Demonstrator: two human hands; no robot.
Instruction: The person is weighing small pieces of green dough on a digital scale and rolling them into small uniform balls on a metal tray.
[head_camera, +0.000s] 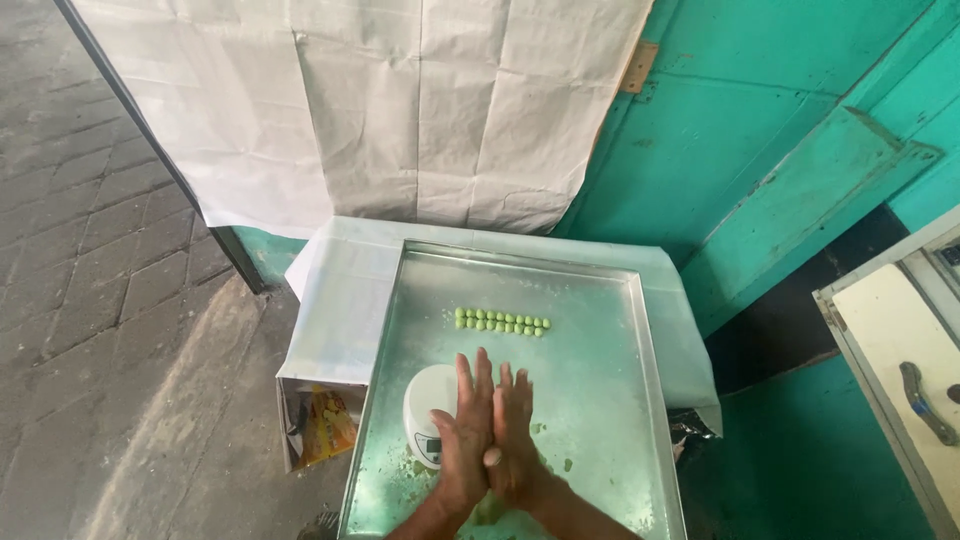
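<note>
My left hand (465, 435) and my right hand (516, 430) are pressed palm to palm with the fingers stretched out, over the near part of a large metal tray (610, 340). Whatever lies between the palms is hidden. Right beside my left hand, partly under it, stands a small white kitchen scale (425, 405). Farther up the tray, several small green balls (501, 322) lie in two short rows. Bits of green dough (567, 464) are scattered on the tray near my wrists.
The tray rests on a white-covered stand (340, 300) against a teal wall (740, 110) with white paper (390, 100) hung on it. A yellow packet (328, 425) sits under the stand. Grey paving lies to the left; a cream cabinet (900, 350) stands at right.
</note>
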